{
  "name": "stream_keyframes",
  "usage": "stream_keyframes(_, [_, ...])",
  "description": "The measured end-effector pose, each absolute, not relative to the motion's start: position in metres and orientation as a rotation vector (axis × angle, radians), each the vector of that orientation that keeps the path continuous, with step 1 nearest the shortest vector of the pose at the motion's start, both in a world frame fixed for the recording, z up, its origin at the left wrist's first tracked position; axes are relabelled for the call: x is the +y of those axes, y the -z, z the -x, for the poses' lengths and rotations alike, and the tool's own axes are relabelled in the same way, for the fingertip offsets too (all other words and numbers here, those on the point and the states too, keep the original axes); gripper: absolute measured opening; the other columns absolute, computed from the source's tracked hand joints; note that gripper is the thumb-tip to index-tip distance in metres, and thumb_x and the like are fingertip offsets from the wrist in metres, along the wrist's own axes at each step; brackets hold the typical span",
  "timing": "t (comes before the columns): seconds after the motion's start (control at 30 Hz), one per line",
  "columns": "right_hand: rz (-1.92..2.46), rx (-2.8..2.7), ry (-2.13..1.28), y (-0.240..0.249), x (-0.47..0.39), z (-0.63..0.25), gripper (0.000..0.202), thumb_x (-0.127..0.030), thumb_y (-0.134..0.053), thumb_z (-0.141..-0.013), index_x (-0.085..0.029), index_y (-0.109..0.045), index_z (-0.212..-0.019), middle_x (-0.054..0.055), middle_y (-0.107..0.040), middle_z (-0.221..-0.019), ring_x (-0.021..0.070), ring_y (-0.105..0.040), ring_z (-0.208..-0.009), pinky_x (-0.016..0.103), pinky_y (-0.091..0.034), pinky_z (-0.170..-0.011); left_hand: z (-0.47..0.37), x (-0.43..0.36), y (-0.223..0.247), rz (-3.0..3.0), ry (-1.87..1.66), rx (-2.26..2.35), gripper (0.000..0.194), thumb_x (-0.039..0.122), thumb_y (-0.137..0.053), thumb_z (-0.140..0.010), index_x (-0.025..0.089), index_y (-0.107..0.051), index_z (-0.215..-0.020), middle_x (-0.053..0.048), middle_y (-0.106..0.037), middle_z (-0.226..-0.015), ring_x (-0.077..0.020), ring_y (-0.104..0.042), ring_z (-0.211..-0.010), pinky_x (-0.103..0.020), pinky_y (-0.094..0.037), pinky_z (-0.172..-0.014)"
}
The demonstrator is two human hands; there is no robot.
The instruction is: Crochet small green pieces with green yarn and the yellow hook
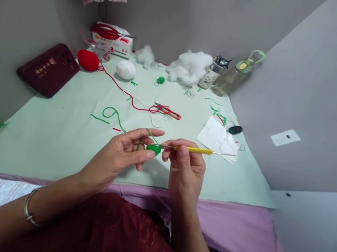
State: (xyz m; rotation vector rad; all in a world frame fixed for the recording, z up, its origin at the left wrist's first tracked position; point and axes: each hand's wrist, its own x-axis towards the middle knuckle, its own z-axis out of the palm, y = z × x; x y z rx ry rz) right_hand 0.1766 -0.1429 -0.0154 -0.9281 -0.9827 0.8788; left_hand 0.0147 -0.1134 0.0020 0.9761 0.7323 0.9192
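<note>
Pinched in the fingers of my left hand [126, 149] is a small green crochet piece [153, 149]. Green yarn [114, 113] runs from the table to this hand and crosses near its raised index finger. My right hand [186, 167] grips a crochet hook [198, 150] by its yellow handle. The hook's metal tip points left and meets the green piece; whether it is inside a stitch I cannot tell. Both hands are above the table's near part, close together.
Orange-handled scissors [170, 111] lie beyond my hands. Farther back are a red yarn ball [88, 60], a white yarn ball [126, 70], white stuffing [187, 67], a pen cup [210, 75] and a bottle [234, 74]. White papers [215, 133] lie right, a maroon case [49, 69] left.
</note>
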Motion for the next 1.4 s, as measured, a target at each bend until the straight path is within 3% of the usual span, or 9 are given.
stream_keyframes(0.37, [0.928, -1.061, -0.796, 0.011, -0.148, -0.181, 0.018, -0.032, -0.058, -0.104, -0.023, -0.072, -0.095, 0.002, -0.078, -0.088, 0.0122, -0.069, -0.067, 0.029, -0.058, -0.065, -0.009, -0.114, -0.005, -1.069, -0.936, 0.765, 0.032, 0.029, -0.084, -0.085, 0.030, -0.082, -0.117, 0.000, -0.062, -0.095, -0.0107, -0.049, -0.073, -0.020, -0.046, -0.062])
stream_keyframes(0.53, [1.024, -1.406, -0.412, 0.011, -0.157, -0.181, 0.023, -0.016, -0.053, -0.104, -0.026, -0.074, -0.109, 0.002, -0.077, -0.095, 0.0142, -0.072, -0.076, 0.031, -0.061, -0.071, -0.011, -0.116, -0.006, -1.179, -0.969, 0.863, 0.033, 0.025, -0.082, -0.087, 0.031, -0.081, -0.119, 0.002, -0.060, -0.085, -0.0086, -0.050, -0.069, -0.019, -0.046, -0.065])
stream_keyframes(0.7, [1.040, -1.752, 0.214, 0.023, -0.159, -0.177, 0.035, -0.008, -0.066, -0.095, -0.027, -0.072, -0.123, 0.008, -0.077, -0.111, 0.0207, -0.074, -0.100, 0.034, -0.064, -0.081, -0.017, -0.118, -0.005, -0.937, -0.983, 0.743, 0.053, 0.023, -0.085, -0.083, 0.033, -0.073, -0.134, 0.004, -0.061, -0.086, -0.0053, -0.045, -0.058, -0.017, -0.046, -0.054])
stream_keyframes(0.83, [0.984, -1.505, -0.085, 0.023, -0.153, -0.177, 0.028, -0.012, -0.060, -0.100, -0.029, -0.075, -0.116, 0.005, -0.075, -0.100, 0.0181, -0.073, -0.087, 0.034, -0.062, -0.073, -0.013, -0.113, -0.007, -0.659, -0.813, 0.622, 0.042, 0.022, -0.083, -0.086, 0.020, -0.076, -0.127, 0.011, -0.039, -0.063, -0.0013, -0.015, -0.047, -0.011, -0.034, -0.043])
stream_keyframes(0.93, [0.900, -1.232, -0.528, 0.018, -0.146, -0.179, 0.022, -0.022, -0.054, -0.104, -0.026, -0.076, -0.103, 0.002, -0.072, -0.087, 0.0137, -0.067, -0.067, 0.031, -0.058, -0.061, -0.010, -0.110, -0.008, -0.667, -0.841, 0.604, 0.042, 0.019, -0.082, -0.085, 0.022, -0.077, -0.126, 0.007, -0.050, -0.074, -0.0002, -0.017, -0.048, -0.010, -0.033, -0.042])
stream_keyframes(1.0, [0.898, -1.213, -0.650, 0.015, -0.143, -0.178, 0.019, -0.027, -0.057, -0.103, -0.024, -0.076, -0.099, 0.003, -0.074, -0.090, 0.0135, -0.067, -0.068, 0.030, -0.058, -0.061, -0.011, -0.111, -0.008, -0.739, -0.847, 0.602, 0.042, 0.019, -0.082, -0.085, 0.026, -0.077, -0.127, 0.004, -0.059, -0.087, 0.0000, -0.026, -0.049, -0.012, -0.039, -0.043])
stream_keyframes(1.2, [1.036, -1.467, -0.271, 0.021, -0.148, -0.171, 0.022, -0.017, -0.062, -0.100, -0.028, -0.077, -0.112, 0.004, -0.077, -0.099, 0.0159, -0.072, -0.082, 0.032, -0.062, -0.070, -0.020, -0.116, -0.002, -0.859, -0.987, 0.701, 0.043, 0.025, -0.087, -0.082, 0.028, -0.079, -0.124, 0.002, -0.063, -0.085, -0.0070, -0.052, -0.066, -0.015, -0.050, -0.056])
stream_keyframes(1.3, [0.994, -1.612, 0.055, 0.024, -0.151, -0.171, 0.034, -0.010, -0.068, -0.095, -0.030, -0.076, -0.121, 0.006, -0.077, -0.112, 0.0197, -0.074, -0.100, 0.034, -0.063, -0.081, -0.021, -0.114, -0.002, -0.720, -0.902, 0.656, 0.037, 0.026, -0.086, -0.083, 0.023, -0.081, -0.120, 0.005, -0.058, -0.072, -0.0023, -0.038, -0.051, -0.014, -0.046, -0.053])
stream_keyframes(1.4, [0.971, -1.443, -0.146, 0.020, -0.150, -0.174, 0.028, -0.011, -0.064, -0.098, -0.029, -0.078, -0.114, 0.004, -0.077, -0.099, 0.0160, -0.072, -0.085, 0.032, -0.060, -0.073, -0.019, -0.111, -0.004, -0.592, -0.825, 0.612, 0.024, 0.024, -0.086, -0.082, 0.017, -0.085, -0.105, 0.007, -0.049, -0.067, 0.0008, -0.022, -0.046, -0.012, -0.043, -0.050])
